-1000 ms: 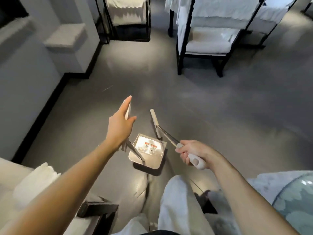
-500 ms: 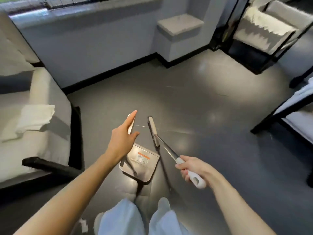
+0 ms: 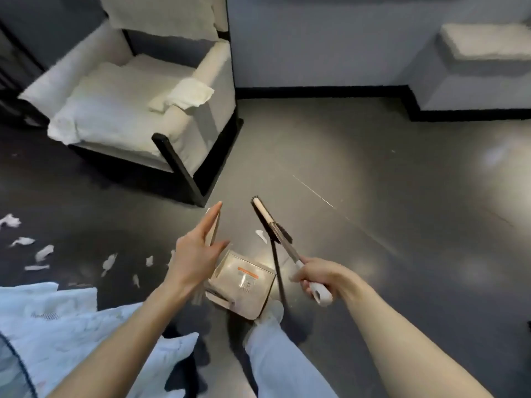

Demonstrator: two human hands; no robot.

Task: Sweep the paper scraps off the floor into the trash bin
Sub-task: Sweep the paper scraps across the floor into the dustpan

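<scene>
Nearest, on this side of the dustpan (image 3: 244, 282), is a leg (image 3: 275, 357) in pale trousers. Its shoe (image 3: 270, 311) touches the dustpan's near edge. Left of the dustpan and closer in lies a big pale blue cloth (image 3: 57, 320).

Just right of the dustpan, the right hand (image 3: 319, 278) has its fingers curled tight around the white handle of the broom (image 3: 287, 251). The broom's stick slants up and away past the dustpan's right side. Its dark bristle head is just beyond the dustpan.

The dustpan is shiny, with an orange label inside.

Just left of the dustpan is the left hand (image 3: 198, 254). The fingers that show are straight and lie along the dustpan's long handle (image 3: 214, 229). The thumb sticks out toward the dustpan.

Many white paper scraps (image 3: 109, 261) lie on the dark floor (image 3: 373, 182), spread out well to the left of the dustpan. One more scrap (image 3: 261, 235) sits just beyond the dustpan, beside the broom head.

Far beyond the dustpan and to the left stands a white armchair (image 3: 120, 116) with black legs. A white rag (image 3: 189, 94) is draped on its arm. Behind it is a grey wall (image 3: 330, 38).
</scene>
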